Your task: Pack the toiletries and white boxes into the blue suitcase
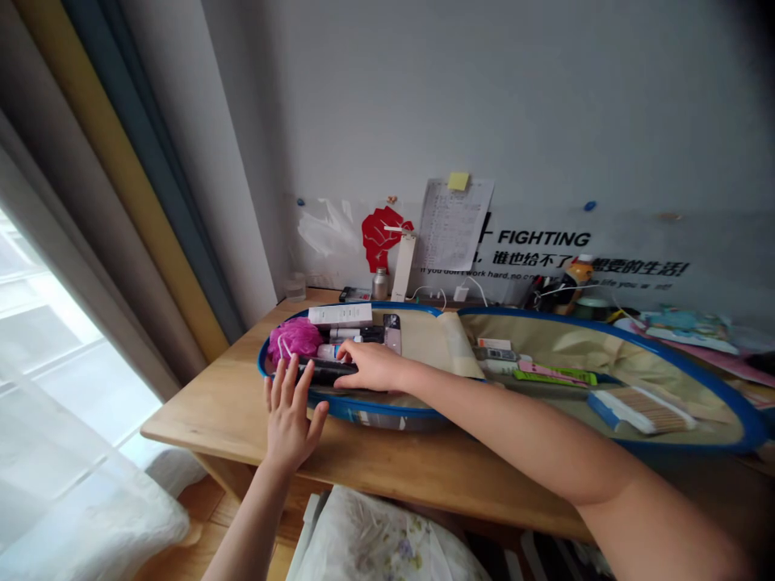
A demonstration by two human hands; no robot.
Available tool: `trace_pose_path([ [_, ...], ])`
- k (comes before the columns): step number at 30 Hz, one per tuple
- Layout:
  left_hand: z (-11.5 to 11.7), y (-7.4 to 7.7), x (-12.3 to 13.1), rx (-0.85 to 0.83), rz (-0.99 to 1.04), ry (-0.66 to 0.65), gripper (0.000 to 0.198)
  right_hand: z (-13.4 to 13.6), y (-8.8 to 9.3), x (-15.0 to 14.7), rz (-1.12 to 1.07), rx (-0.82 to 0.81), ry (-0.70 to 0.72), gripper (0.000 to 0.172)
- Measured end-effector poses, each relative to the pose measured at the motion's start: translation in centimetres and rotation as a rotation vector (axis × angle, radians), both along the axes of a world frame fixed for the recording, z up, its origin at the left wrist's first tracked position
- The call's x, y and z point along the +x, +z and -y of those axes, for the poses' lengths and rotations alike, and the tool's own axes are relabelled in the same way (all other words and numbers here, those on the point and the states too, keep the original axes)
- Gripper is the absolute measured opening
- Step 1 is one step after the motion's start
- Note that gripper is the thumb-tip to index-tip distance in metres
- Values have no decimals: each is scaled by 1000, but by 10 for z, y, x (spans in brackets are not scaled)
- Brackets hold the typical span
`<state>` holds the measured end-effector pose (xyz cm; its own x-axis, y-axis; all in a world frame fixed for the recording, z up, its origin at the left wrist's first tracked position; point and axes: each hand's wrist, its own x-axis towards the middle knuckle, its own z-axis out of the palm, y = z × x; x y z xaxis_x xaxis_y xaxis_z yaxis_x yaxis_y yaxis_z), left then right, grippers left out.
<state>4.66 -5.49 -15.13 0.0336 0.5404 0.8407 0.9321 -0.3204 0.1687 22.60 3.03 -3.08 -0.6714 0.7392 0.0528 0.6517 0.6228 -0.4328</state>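
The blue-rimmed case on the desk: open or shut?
Open: the blue-rimmed case lies spread in two halves, insides facing up.

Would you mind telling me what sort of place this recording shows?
Probably a bedroom or home study: a light wooden desk against a white wall, grey curtains beside a bright window, and toiletries in a blue-rimmed open case.

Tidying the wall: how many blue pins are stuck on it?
2. One blue pin at the left, above the pink bath puff; the other at the right, above the FIGHTING lettering. More may be hidden behind the pinned paper.
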Motion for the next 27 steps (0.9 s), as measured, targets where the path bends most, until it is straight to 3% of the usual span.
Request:
trace_pose_path([
  [7,-18,39,8,-60,-130,-76,48,0,-3,-1,-62,-2,-1,39],
  [11,-26,44,6,-168,-167,-134,48,4,-4,2,-82,-27,-2,39],
  [15,-25,42,3,-172,-174,-133,47,6,3,18,-115,-60,-7,50],
  [18,-22,40,0,-154,-176,-122,46,-4,19,58,-143,-30,-96,49],
  [23,-23,35,-4,-90,-149,-118,45,-42,48,172,-83,64,-365,44],
  [27,-22,30,-5,-48,-119,-117,45,-59,44,260,119,37,-505,39],
])
